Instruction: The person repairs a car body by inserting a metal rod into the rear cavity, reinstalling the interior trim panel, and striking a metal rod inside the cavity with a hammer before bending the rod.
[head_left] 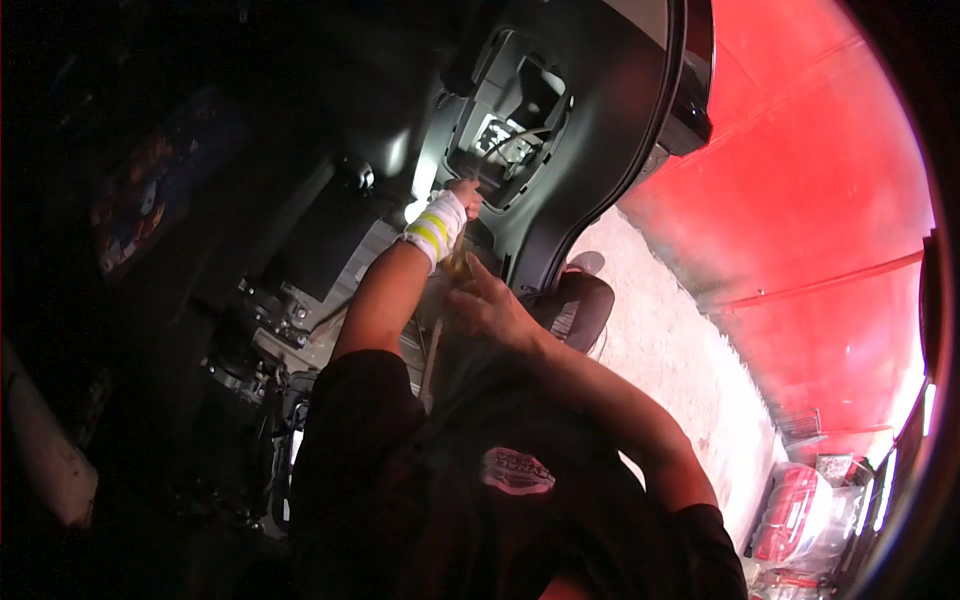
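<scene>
- While the dark vehicle interior [330,110] fills most of the view on the left, a red wall [800,180] stands outside it, beyond a pale floor [660,300].
- The curved trim panel [610,90] carries a framed opening [548,160], set well inside the panel's rounded outer edge, with bright metal showing within.
- A dark flat board [325,235] lies beside the left forearm, with metal fittings [290,315] near its lower end.
- The right hand [485,305] is below the opening's lower edge, close to the left wrist. Its index finger points out and the other fingers are partly bent; blur hides the palm, so I cannot tell whether it has hold of anything.
- The left hand [465,195], with a white and yellow band [432,230] round the wrist, is at the opening's lower left corner, its fingers curled closed, apparently round the cable.
- The thin cable [515,138] arcs out of the opening to the left hand; a strand [430,365] also shows below the hands.
- Handling the cable at the corner is the action under way, by my judgement. Any shift of it calls for a steady left grip, some slack, and care that it does not scrape the opening's rim.
</scene>
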